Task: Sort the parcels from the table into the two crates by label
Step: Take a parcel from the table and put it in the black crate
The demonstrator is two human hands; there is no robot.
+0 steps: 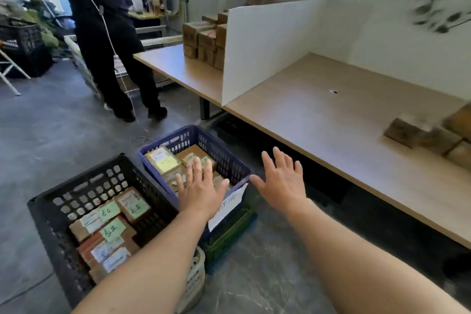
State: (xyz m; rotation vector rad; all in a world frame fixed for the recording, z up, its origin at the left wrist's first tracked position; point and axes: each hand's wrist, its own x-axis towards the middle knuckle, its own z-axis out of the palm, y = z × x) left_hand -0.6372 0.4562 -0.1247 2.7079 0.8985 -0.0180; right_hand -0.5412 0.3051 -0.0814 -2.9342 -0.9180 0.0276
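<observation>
Two crates stand on the floor in front of the table. The blue crate (224, 158) holds several brown parcels with yellow-green notes, and a white paper label (229, 205) hangs on its near rim. The black crate (76, 186) to its left holds several parcels with green notes. My left hand (201, 186) hovers flat over the blue crate, fingers spread, holding nothing. My right hand (283, 181) is spread open just right of that crate, also empty. A few blurred brown parcels (430, 135) lie on the wooden table (318, 115) at the right edge.
A white divider board (265, 46) stands upright across the table, with a stack of cardboard boxes (204, 41) behind it. A person in black (109, 33) stands on the grey floor at the back left. A green crate (229, 237) sits under the blue one.
</observation>
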